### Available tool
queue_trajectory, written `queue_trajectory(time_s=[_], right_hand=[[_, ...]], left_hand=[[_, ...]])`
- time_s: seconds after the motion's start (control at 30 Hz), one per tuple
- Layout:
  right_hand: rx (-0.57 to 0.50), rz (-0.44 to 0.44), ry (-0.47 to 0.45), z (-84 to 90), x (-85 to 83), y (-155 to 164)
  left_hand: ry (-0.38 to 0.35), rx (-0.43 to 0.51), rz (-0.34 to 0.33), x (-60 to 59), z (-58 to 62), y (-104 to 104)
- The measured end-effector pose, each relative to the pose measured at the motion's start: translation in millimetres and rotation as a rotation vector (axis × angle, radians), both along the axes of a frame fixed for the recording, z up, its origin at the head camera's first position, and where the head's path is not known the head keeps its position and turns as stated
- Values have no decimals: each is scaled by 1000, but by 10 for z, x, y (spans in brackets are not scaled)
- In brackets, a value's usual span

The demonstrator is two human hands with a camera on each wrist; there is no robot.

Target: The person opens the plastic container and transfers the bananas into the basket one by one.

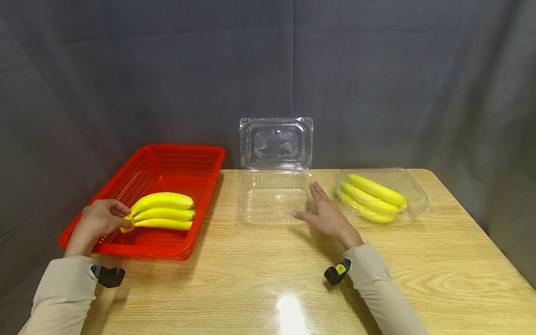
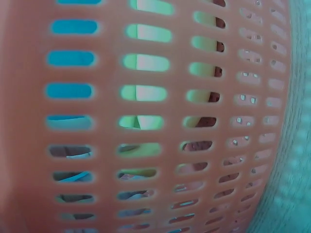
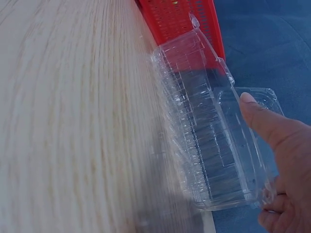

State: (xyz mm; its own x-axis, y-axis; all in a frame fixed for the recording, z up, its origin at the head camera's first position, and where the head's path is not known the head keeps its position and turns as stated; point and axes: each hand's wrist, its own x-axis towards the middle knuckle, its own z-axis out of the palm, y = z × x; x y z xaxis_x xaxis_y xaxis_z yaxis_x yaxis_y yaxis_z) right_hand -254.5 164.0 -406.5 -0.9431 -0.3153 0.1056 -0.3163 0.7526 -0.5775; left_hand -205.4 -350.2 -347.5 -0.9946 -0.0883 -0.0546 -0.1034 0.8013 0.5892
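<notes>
Bananas [image 1: 163, 211], yellow bunch in red basket [image 1: 176, 160]; left hand [image 1: 98, 218] fingers clamped on stem; right hand [image 1: 328, 215] fingers spread.

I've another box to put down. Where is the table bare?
The table is bare along the near edge, between the sleeves, and right of the closed banana box. The back row, from red basket to open box, is crowded.
</notes>
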Motion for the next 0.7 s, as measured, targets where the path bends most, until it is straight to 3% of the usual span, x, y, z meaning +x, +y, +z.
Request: queue_trajectory(time_s=[0.33,0.7], right_hand=[[-23,9,13,56,50,-9],[-30,29,161,149,94,9]], left_hand=[[-40,11,1,17,21,23],[17,-36,-17,62,69,47]])
